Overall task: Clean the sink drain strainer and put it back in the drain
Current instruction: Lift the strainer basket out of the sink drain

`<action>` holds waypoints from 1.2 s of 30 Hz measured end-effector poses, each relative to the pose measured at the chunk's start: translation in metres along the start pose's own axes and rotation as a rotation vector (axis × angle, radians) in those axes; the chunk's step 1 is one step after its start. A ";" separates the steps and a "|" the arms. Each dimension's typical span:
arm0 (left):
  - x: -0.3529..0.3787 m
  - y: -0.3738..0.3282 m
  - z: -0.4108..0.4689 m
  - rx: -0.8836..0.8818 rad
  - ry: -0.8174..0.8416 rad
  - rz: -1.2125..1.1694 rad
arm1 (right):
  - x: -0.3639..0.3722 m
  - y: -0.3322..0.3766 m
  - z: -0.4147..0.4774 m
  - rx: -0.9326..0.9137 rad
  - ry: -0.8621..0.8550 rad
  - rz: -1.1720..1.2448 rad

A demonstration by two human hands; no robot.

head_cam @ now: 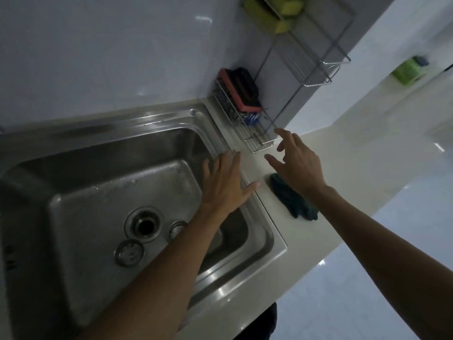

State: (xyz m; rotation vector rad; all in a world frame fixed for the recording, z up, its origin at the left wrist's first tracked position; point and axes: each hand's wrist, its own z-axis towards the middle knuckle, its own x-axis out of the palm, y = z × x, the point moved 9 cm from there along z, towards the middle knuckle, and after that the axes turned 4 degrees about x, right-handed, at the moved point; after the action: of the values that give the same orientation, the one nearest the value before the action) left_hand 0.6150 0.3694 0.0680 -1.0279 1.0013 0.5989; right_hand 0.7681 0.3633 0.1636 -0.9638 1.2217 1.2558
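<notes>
Reaching for rack (252,138) at 1 o'clock, right hand (294,168) open, empty; left hand (225,185) open over sink (98,128) rim. Risk: spread fingers (284,136) snag wire, tip rack.

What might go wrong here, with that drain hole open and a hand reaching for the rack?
The drain is open, so scraps could drop in. The right hand reaches over the cloth toward the rack and might drag the cloth along. Behind the left hand, the forearm crosses a round part in the sink and could knock it.
</notes>
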 end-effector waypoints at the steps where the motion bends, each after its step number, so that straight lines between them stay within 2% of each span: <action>1: 0.007 -0.004 0.007 0.001 0.009 0.003 | 0.005 -0.004 0.008 -0.024 0.013 -0.033; 7: 0.036 -0.013 0.022 0.016 0.019 0.020 | 0.046 0.001 0.040 -0.197 0.090 -0.140; 15: 0.031 -0.009 0.017 0.031 0.017 0.053 | 0.025 0.006 0.041 -0.298 -0.135 -0.111; 20: 0.016 0.054 -0.035 -0.062 0.106 0.143 | -0.018 0.030 0.019 -0.303 -0.304 0.058; 22: 0.004 0.090 -0.062 -0.131 0.117 0.188 | -0.029 0.057 0.008 -0.351 -0.322 0.125; 25: -0.007 0.138 -0.109 -0.227 0.166 0.227 | -0.026 0.105 -0.013 -0.435 -0.296 0.211; 29: -0.007 0.191 -0.171 -0.338 0.220 0.147 | 0.012 0.167 -0.055 -0.497 -0.251 0.254; 31: -0.002 0.210 -0.195 -0.367 0.273 0.164 | 0.042 0.193 -0.078 -0.515 -0.154 0.267; 36: 0.033 0.237 -0.233 -0.398 0.529 0.211 | 0.111 0.235 -0.125 -0.518 0.135 0.308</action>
State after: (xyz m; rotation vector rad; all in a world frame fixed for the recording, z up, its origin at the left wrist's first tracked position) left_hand 0.3472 0.2585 -0.0979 -1.4896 1.5056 0.7359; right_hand 0.5098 0.2838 0.0612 -1.2795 1.2031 1.8327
